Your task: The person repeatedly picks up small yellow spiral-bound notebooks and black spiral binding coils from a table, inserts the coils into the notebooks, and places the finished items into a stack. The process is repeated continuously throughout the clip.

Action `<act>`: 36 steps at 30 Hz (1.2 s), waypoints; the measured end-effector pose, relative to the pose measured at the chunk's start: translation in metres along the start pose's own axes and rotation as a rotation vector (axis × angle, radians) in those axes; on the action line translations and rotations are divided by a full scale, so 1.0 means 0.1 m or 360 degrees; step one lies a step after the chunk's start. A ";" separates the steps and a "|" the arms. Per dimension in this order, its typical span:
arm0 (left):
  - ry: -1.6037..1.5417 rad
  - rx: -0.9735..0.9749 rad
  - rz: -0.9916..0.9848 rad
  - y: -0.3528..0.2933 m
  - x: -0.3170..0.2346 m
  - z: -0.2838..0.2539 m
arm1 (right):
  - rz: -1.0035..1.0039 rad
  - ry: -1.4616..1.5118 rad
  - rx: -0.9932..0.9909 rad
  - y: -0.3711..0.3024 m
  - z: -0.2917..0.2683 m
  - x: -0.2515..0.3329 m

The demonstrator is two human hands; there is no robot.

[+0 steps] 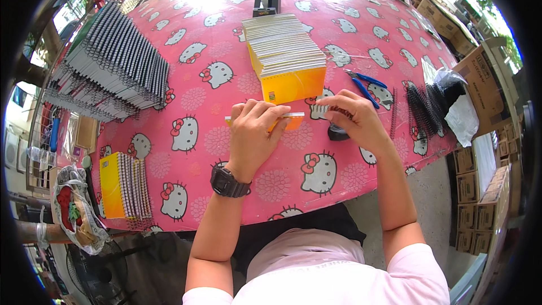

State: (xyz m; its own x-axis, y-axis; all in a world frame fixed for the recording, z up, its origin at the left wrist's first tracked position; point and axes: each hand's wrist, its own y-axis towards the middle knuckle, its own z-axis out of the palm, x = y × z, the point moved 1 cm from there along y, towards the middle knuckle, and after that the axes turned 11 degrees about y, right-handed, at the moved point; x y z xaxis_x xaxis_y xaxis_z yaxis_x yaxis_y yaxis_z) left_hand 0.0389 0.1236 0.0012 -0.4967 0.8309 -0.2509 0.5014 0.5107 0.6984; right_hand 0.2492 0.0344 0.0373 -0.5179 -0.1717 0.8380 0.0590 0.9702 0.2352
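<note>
My left hand (pixel 257 127), with a black watch on the wrist, is closed on a thin orange-yellow notebook (pixel 294 121) standing on edge. My right hand (pixel 355 116) is raised just right of it, thumb and fingers pinched around a short dark spiral coil (pixel 342 112). Beneath that hand lies a small black object (pixel 337 132), partly covered. Beyond my hands stands a row of unbound yellow-orange notebooks (pixel 293 83), white page edges up. Blue-handled pliers (pixel 367 86) rest to the right of the row.
Loose black spiral coils (pixel 426 110) lie at the right table edge. Coil-bound yellow notebooks (pixel 116 186) stand at the near left. A tall stack of spiral-bound books (pixel 118 59) rises farther left. A black tape dispenser (pixel 267 1) sits at the back. The table has a pink patterned cover (pixel 274 189).
</note>
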 end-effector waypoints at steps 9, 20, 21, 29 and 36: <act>-0.0036 0.0007 0.0023 0.01 0.01 0.00 | -0.0106 0.0021 -0.0072 0.06 0.13 -0.05; 0.0007 0.0007 0.0044 0.01 0.00 0.00 | -0.0223 0.0096 0.0233 0.07 0.15 -0.12; -0.0002 0.0000 0.0046 0.01 -0.03 0.00 | -0.0175 0.0114 0.0198 0.07 0.15 -0.01; 0.0004 0.0241 0.0074 -0.01 -0.17 0.02 | 0.0149 0.0071 0.0192 0.09 0.07 -0.14; -0.0123 0.0298 0.0026 -0.01 -0.16 0.01 | 0.0329 -0.0739 0.0361 -0.09 -0.24 -0.63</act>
State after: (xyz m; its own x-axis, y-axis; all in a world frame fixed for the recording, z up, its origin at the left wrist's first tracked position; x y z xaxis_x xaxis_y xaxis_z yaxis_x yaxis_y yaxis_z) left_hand 0.0469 0.1096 0.0037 -0.4349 0.8503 -0.2964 0.6355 0.5230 0.5679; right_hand 0.3017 0.0323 -0.0056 -0.8397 0.0698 0.5386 0.0404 0.9970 -0.0662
